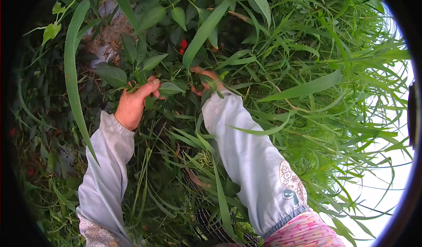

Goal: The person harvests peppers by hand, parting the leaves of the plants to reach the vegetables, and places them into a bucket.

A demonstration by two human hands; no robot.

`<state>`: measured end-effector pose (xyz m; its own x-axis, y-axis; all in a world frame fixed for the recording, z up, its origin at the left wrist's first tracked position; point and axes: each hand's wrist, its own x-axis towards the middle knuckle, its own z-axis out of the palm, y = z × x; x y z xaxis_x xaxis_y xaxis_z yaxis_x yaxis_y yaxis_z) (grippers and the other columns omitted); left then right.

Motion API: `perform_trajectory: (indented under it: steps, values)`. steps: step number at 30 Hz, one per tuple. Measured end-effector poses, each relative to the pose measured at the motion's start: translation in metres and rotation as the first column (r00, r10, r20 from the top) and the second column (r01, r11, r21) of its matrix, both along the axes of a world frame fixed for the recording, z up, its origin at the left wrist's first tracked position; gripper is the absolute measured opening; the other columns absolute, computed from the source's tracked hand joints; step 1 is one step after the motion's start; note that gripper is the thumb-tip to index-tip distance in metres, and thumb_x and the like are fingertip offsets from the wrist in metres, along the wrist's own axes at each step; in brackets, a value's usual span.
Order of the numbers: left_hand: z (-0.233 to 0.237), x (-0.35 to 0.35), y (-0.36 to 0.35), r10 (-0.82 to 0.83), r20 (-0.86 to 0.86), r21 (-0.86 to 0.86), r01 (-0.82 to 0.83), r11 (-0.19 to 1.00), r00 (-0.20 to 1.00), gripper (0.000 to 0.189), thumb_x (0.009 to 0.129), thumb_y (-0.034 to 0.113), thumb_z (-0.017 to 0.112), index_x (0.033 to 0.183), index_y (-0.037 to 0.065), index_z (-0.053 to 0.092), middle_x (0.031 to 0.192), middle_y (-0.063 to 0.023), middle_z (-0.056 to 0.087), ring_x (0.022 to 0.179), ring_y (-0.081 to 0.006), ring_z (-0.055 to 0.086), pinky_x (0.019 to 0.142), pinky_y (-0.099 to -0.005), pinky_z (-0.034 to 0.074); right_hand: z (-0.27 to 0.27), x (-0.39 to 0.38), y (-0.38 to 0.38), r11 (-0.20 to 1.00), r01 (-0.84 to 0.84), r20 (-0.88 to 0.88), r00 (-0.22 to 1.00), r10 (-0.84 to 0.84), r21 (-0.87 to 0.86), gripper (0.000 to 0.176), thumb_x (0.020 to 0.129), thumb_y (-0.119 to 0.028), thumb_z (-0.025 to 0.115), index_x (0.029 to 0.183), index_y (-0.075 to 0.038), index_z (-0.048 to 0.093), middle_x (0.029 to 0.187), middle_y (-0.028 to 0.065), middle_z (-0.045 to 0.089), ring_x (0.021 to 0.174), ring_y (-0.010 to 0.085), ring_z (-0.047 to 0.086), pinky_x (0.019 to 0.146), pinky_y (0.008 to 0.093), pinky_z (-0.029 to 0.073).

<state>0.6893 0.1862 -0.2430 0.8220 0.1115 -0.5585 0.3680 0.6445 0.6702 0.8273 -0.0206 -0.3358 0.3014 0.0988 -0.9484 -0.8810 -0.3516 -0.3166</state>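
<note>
My left hand [135,101] is closed around a leafy green stem of a pepper plant [112,75], with thumb and fingers pinched together among the leaves. To its right, my right hand [206,81] reaches into the foliage. Its visible fingers are bent but apart, and leaves cover part of it; nothing shows between them. Small red peppers [182,46] hang just above the two hands, partly behind a long grass blade [205,34]. Pale sleeve covers reach down to both wrists.
Tall grass [321,89] crowds the right side, with some blades crossing over my right sleeve [239,133]. A long blade [72,75] arches in front of my left arm. Pale ground cover [103,54] shows at the upper left. Dark striped cloth [213,225] lies below, between the arms.
</note>
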Motion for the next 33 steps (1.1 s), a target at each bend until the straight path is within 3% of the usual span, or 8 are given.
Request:
perform_trajectory:
  steps: [3, 6, 13, 18, 22, 25, 27, 33]
  values:
    - [-0.001, 0.002, 0.006, -0.003, 0.0, -0.015, 0.003, 1.0, 1.0, 0.019, 0.082, 0.02, 0.059, 0.085, 0.002, 0.057, 0.076, -0.0022, 0.053, 0.074, -0.0136, 0.05, 0.071, -0.0283, 0.04, -0.024, -0.008, -0.006, 0.974, 0.182, 0.217, 0.954, -0.208, 0.134, 0.031, 0.08, -0.03, 0.064, 0.105, -0.015, 0.054, 0.081, 0.0006, 0.061, 0.066, 0.0175, 0.058, 0.046, 0.0312, 0.043]
    - [-0.005, 0.006, 0.009, 0.021, -0.021, -0.029, -0.022, 0.999, 1.0, 0.018, 0.082, 0.02, 0.057, 0.083, 0.002, 0.055, 0.073, -0.004, 0.054, 0.076, -0.0156, 0.054, 0.072, -0.0304, 0.044, 0.012, -0.041, 0.001, 0.699, 0.606, 0.096, 0.726, -0.681, 0.381, 0.022, 0.078, -0.02, 0.066, 0.097, -0.017, 0.056, 0.09, -0.004, 0.06, 0.071, 0.0152, 0.056, 0.055, 0.0289, 0.043]
    - [-0.011, 0.002, 0.009, 0.058, -0.077, -0.114, -0.067, 0.991, 0.995, 0.017, 0.082, 0.02, 0.059, 0.08, 0.004, 0.055, 0.078, -0.0027, 0.054, 0.076, -0.0125, 0.051, 0.069, -0.0256, 0.037, 0.054, -0.066, 0.005, 0.683, 0.513, 0.206, 0.7, -0.683, 0.52, 0.024, 0.08, -0.018, 0.062, 0.104, -0.018, 0.06, 0.093, -0.0052, 0.063, 0.075, 0.0107, 0.055, 0.059, 0.0286, 0.039]
    - [-0.016, 0.002, 0.006, 0.074, -0.049, -0.126, -0.079, 0.989, 0.996, 0.018, 0.08, 0.021, 0.061, 0.085, 0.004, 0.057, 0.078, -0.0009, 0.055, 0.074, -0.0094, 0.049, 0.065, -0.0236, 0.035, 0.082, -0.091, 0.003, 0.747, 0.416, 0.205, 0.788, -0.581, 0.519, 0.016, 0.08, -0.015, 0.065, 0.093, -0.011, 0.057, 0.082, 0.0031, 0.059, 0.069, 0.0149, 0.055, 0.05, 0.0288, 0.042]
    - [-0.011, -0.001, 0.01, 0.039, -0.075, -0.013, -0.04, 0.999, 0.996, 0.019, 0.08, 0.021, 0.062, 0.088, 0.004, 0.058, 0.077, -0.0004, 0.054, 0.073, -0.009, 0.049, 0.064, -0.0238, 0.035, 0.069, -0.074, -0.006, 0.724, 0.603, 0.191, 0.709, -0.679, 0.334, 0.02, 0.082, -0.027, 0.063, 0.093, -0.013, 0.056, 0.096, 0.0012, 0.059, 0.076, 0.0161, 0.055, 0.054, 0.031, 0.041]
    - [-0.012, -0.001, 0.01, 0.009, -0.039, 0.015, -0.008, 1.0, 0.999, 0.02, 0.08, 0.021, 0.061, 0.087, 0.003, 0.057, 0.076, -0.001, 0.054, 0.074, -0.0107, 0.048, 0.069, -0.0248, 0.034, 0.05, -0.03, -0.005, 0.81, 0.373, 0.261, 0.813, -0.52, 0.453, 0.024, 0.082, -0.03, 0.063, 0.097, -0.012, 0.057, 0.098, 0.0019, 0.061, 0.086, 0.0181, 0.057, 0.06, 0.0324, 0.045]
    - [-0.012, 0.0, 0.011, 0.005, -0.044, 0.015, -0.004, 1.0, 0.999, 0.021, 0.08, 0.022, 0.059, 0.081, 0.001, 0.056, 0.076, -0.0027, 0.053, 0.078, -0.0138, 0.048, 0.08, -0.0266, 0.034, 0.038, -0.008, 0.0, 0.8, 0.431, 0.18, 0.824, -0.538, 0.417, 0.023, 0.082, -0.028, 0.063, 0.097, -0.011, 0.057, 0.097, 0.0033, 0.06, 0.085, 0.0187, 0.057, 0.063, 0.0335, 0.047]
    - [0.005, 0.002, 0.005, 0.006, -0.012, -0.071, -0.007, 0.997, 1.0, 0.021, 0.081, 0.022, 0.057, 0.082, 0.001, 0.055, 0.076, -0.0034, 0.053, 0.076, -0.0132, 0.048, 0.076, -0.026, 0.036, 0.03, 0.001, 0.016, 0.685, 0.537, 0.001, 0.787, -0.617, 0.492, 0.018, 0.08, -0.024, 0.063, 0.094, -0.014, 0.058, 0.094, -0.0001, 0.059, 0.083, 0.0175, 0.054, 0.062, 0.0328, 0.047]
